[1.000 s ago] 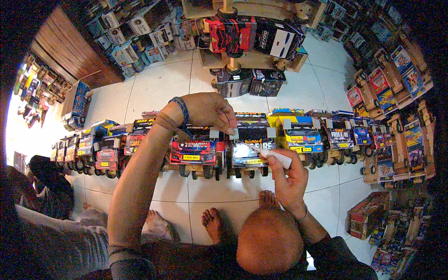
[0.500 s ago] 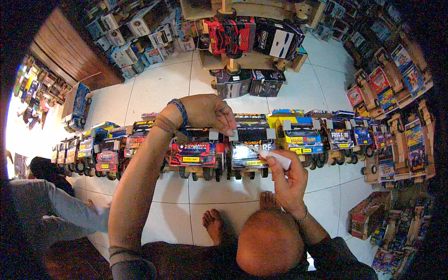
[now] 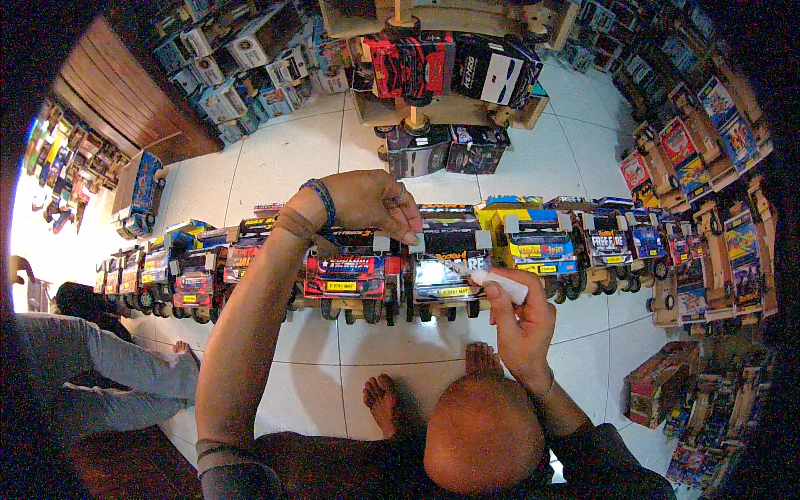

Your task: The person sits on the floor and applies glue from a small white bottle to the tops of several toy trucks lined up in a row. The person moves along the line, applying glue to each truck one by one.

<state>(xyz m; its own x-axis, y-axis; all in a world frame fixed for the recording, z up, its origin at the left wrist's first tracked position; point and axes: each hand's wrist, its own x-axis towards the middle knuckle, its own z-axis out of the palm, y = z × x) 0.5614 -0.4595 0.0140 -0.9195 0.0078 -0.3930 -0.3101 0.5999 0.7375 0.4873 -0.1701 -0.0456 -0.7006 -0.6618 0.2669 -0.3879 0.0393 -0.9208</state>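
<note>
The right grip (image 3: 523,323) holds the bottle (image 3: 508,288), now edged farther from the tab (image 3: 418,243). The left grip (image 3: 371,200) pinches that tab.

Dark lettering (image 3: 342,287) stands on the yellow plates (image 3: 327,288) of toy trucks (image 3: 343,268)

Pale, glossy square tiles (image 3: 283,167) with thin dark joints cover the floor (image 3: 571,154), catching a bright reflection (image 3: 390,343) at six o'clock. A brown wooden panel (image 3: 125,92) with grooved lines stands at ten o'clock; whether door or furniture is unclear. Glaring light (image 3: 79,237) floods in at nine o'clock, while two o'clock is dimmer.
</note>
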